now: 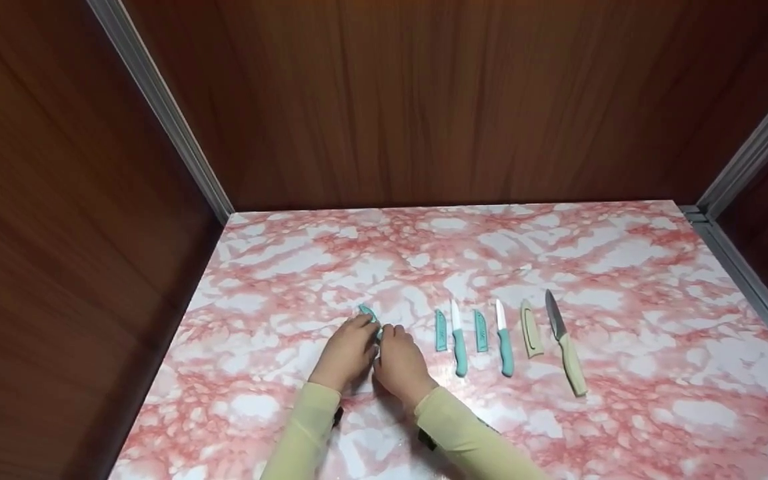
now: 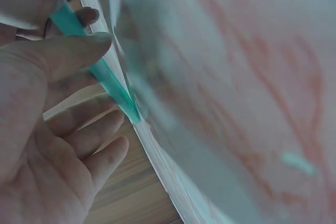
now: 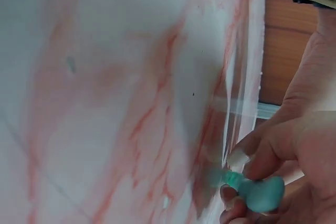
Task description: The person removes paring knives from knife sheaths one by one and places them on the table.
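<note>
Over the front middle of the table, my left hand [image 1: 347, 350] and right hand [image 1: 403, 363] meet at a teal knife and its sheath. The left thumb and fingers pinch the slim teal sheath [image 2: 110, 85], whose tip points away from the hands; its far end also shows in the head view, past the left fingertips. In the right wrist view, the right thumb and fingers curl round the rounded teal knife handle [image 3: 265, 195]. No blade shows; the joint between handle and sheath is hidden by the fingers.
Right of the hands lie two teal-handled knives [image 1: 460, 353] [image 1: 505, 353] with bare white blades, each beside a teal sheath [image 1: 441, 331] [image 1: 481, 331]. Farther right are a pale green sheath [image 1: 529, 330] and a larger pale-green-handled knife [image 1: 572, 367]. Brown wood-grain panels [image 1: 424, 100] surround the marbled table [image 1: 291, 267].
</note>
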